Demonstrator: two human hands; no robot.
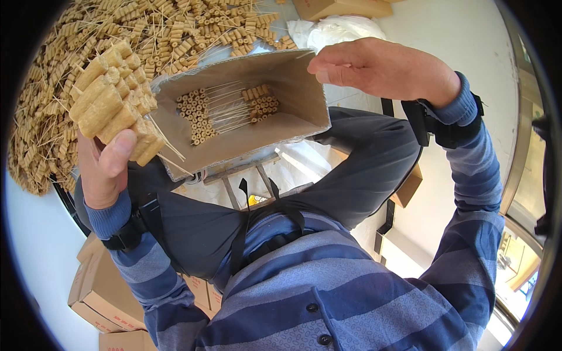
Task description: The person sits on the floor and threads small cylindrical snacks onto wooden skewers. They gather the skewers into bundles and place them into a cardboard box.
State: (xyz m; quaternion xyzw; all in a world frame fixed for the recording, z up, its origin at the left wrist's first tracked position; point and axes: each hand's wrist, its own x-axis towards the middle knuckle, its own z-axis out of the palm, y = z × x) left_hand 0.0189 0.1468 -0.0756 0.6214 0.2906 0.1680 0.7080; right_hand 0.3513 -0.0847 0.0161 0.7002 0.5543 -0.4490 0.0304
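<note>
My left hand (108,167) is closed around a bundle of skewers (114,93) threaded with tan, ridged rolls, at the left of the box. Bare stick ends poke out below it toward the box wall. In front of me a cardboard box (293,130) stands tilted, its mouth facing me. Inside lie skewered rolls (193,114) along the left side and more rolls (261,105) at the right, with thin sticks between them. My right hand (374,67) is at the box's upper right corner, fingers straight and together, thumb alongside; whether it touches the rim I cannot tell.
A big heap of skewered rolls (47,117) covers the surface at far left. White plastic sheeting (336,32) and a carton (339,8) lie beyond the box. Closed cartons (108,286) are stacked at lower left. My knees flank the box.
</note>
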